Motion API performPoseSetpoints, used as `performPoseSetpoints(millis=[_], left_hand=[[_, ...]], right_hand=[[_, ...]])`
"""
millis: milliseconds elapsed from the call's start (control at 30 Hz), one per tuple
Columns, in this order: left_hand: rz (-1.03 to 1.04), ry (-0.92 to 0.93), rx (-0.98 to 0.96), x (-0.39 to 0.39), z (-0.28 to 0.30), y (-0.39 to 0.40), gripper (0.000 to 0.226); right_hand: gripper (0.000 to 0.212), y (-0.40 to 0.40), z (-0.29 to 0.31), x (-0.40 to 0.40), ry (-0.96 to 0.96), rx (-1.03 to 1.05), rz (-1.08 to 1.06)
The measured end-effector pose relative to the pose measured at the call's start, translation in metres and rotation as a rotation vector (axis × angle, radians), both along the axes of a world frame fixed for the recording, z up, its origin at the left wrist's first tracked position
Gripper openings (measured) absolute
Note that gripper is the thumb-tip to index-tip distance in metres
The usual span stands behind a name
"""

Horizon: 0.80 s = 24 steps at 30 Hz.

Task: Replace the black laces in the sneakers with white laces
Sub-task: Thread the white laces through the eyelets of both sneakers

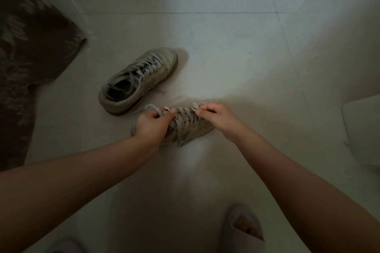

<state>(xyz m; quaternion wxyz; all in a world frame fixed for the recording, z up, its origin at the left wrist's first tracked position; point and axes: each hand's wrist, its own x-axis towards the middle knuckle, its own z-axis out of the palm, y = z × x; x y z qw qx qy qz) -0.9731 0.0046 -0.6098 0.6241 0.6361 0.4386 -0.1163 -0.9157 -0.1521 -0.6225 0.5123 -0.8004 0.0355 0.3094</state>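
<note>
Two bare forearms, no sleeves in view; left hand (151, 124) and right hand (218, 118) without rings, watch or bracelet as far as the dim light allows; pale open-toed slide sandal (241, 227) on the right foot, toes showing; edge of a similar sandal (64, 246), perhaps, at the bottom edge.

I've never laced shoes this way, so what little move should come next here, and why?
Probably pull the lace loop snug with the left hand. It sticks up slack from the near sneaker, while the right hand pinches the laces nearer the toe.
</note>
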Motion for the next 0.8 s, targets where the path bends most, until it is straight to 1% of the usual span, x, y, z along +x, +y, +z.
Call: performPoseSetpoints(millis=[33,100,133,200,233,300,333,400,533,667,733,800], left_hand=[[-0.003,-0.002,-0.007,0.000,0.000,0.000,0.014],[-0.010,-0.007,0.015,0.001,0.001,0.000,0.014],[-0.009,-0.009,0.022,0.000,0.000,0.001,0.015],[0.002,-0.012,0.012,-0.001,-0.004,0.002,0.016],[0.008,-0.013,-0.001,-0.001,-0.005,0.002,0.015],[0.019,-0.013,-0.015,-0.001,-0.008,0.002,0.011],[0.023,-0.015,-0.015,-0.002,-0.009,0.001,0.010],[0.035,-0.031,-0.009,-0.002,-0.008,-0.001,0.010],[0.036,-0.042,-0.003,-0.003,-0.008,-0.002,0.012],[0.004,-0.009,-0.048,0.001,-0.013,0.000,0.012],[-0.018,-0.001,-0.039,0.002,-0.014,0.001,0.014],[-0.031,0.000,-0.034,0.002,-0.015,0.001,0.014]], right_hand=[[0.012,-0.002,0.001,-0.001,0.045,0.062,-0.026],[0.016,-0.002,-0.001,-0.002,0.045,0.077,-0.072],[0.018,-0.001,-0.001,-0.003,-0.008,0.041,-0.097],[0.019,0.000,0.000,-0.006,-0.185,-0.079,-0.147],[0.019,0.000,0.002,-0.008,-0.276,-0.137,-0.128],[0.020,0.001,0.006,-0.016,-0.382,-0.268,0.035],[0.019,0.002,0.007,-0.021,-0.383,-0.328,0.112],[0.017,0.004,0.007,-0.031,-0.337,-0.397,0.148],[0.010,0.013,0.006,-0.042,-0.163,-0.370,0.032],[0.009,0.017,0.009,-0.042,-0.263,-0.370,-0.150],[0.011,0.018,0.010,-0.036,-0.269,-0.381,-0.151],[0.015,0.020,0.009,-0.031,-0.229,-0.426,-0.094]])
